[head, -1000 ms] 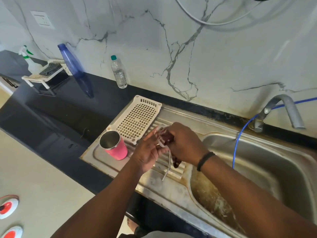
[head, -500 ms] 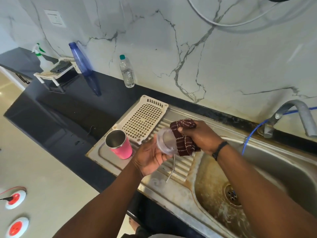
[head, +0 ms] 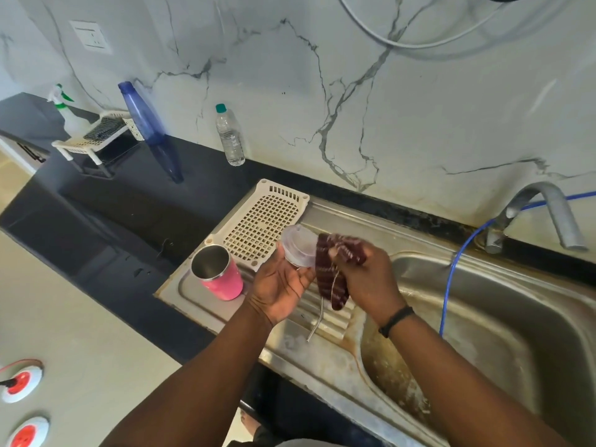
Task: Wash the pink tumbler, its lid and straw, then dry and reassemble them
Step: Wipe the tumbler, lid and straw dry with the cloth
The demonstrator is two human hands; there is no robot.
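The pink tumbler stands upright and uncovered on the steel drainboard, left of my hands. My left hand holds the clear plastic lid up on edge, palm toward me. My right hand grips a dark red striped cloth pressed against the lid's right side; the cloth's tail hangs down. A metal straw lies on the drainboard ribs below the cloth, its upper end hidden behind it.
A white perforated tray lies behind the tumbler. The sink basin is to the right, with a tap and a blue hose. A clear water bottle, blue bottle and small rack stand on the black counter.
The lid has come out from between my closed-in hands and now stands exposed in my left hand. The cloth has shifted to its right side. Tumbler and straw have stayed put.
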